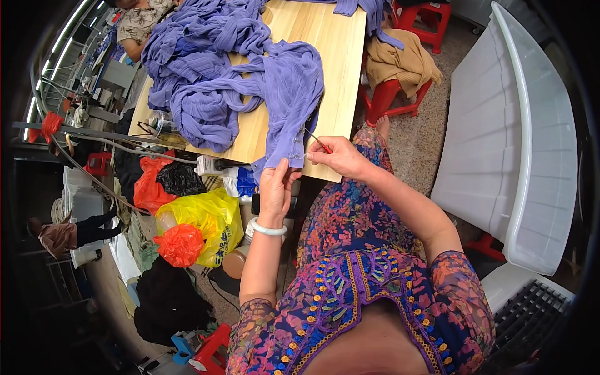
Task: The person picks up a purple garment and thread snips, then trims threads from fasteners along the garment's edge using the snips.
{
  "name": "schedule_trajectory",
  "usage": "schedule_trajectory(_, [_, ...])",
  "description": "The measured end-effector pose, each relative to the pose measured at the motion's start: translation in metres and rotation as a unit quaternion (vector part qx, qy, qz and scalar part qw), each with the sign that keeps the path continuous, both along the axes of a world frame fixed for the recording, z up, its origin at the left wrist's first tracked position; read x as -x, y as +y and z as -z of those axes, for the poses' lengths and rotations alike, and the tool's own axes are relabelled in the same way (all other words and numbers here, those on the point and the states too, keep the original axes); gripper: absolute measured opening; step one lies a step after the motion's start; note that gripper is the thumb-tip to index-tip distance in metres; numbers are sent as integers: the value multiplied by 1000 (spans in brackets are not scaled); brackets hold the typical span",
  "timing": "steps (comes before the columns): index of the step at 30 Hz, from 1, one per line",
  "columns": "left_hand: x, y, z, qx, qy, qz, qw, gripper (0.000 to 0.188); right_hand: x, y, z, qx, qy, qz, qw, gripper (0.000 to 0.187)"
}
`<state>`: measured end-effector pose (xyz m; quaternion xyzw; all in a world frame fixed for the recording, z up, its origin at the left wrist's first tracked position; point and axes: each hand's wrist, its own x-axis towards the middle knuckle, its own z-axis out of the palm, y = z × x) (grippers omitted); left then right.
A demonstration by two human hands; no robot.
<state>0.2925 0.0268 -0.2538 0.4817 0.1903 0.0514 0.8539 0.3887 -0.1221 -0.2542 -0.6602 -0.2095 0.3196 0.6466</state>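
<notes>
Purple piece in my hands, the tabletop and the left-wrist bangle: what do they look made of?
Purple piece: thin, matte fabric, fibre unclear; soft crinkled folds show it.
Tabletop: wood or wood-look laminate, pale and smooth, by its long grain streaks.
Bangle: possibly jade, glass or plastic; a pale, smooth, seemingly glossy ring.

Tube lights (64,50) glare beyond the left edge of the brightly lit table (342,69); straight lines bend toward the black rim.

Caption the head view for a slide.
Left hand pinches purple cloth on a wooden table; right hand holds a thin red-handled tool.
</notes>
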Motion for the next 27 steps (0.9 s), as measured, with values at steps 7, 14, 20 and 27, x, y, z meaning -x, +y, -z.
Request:
schedule_trajectory(7, [4,-9,7,-177,21,-6,984,17,-4,15,-5,-9,-47,-35,998,14])
schedule_trajectory(14, [5,-12,6,-209,1,-8,978,22,-31,3,-16,-16,-39,53,998,14])
schedule_trajectory(20, [11,9,5,-20,-25,-16,999,21,-75,-109,-18,291,-297,282,865,14])
schedule_trajectory(27, [3,-4,22,1,-2,24,1000,22,-27,-74,-3,156,-305,181,922,23])
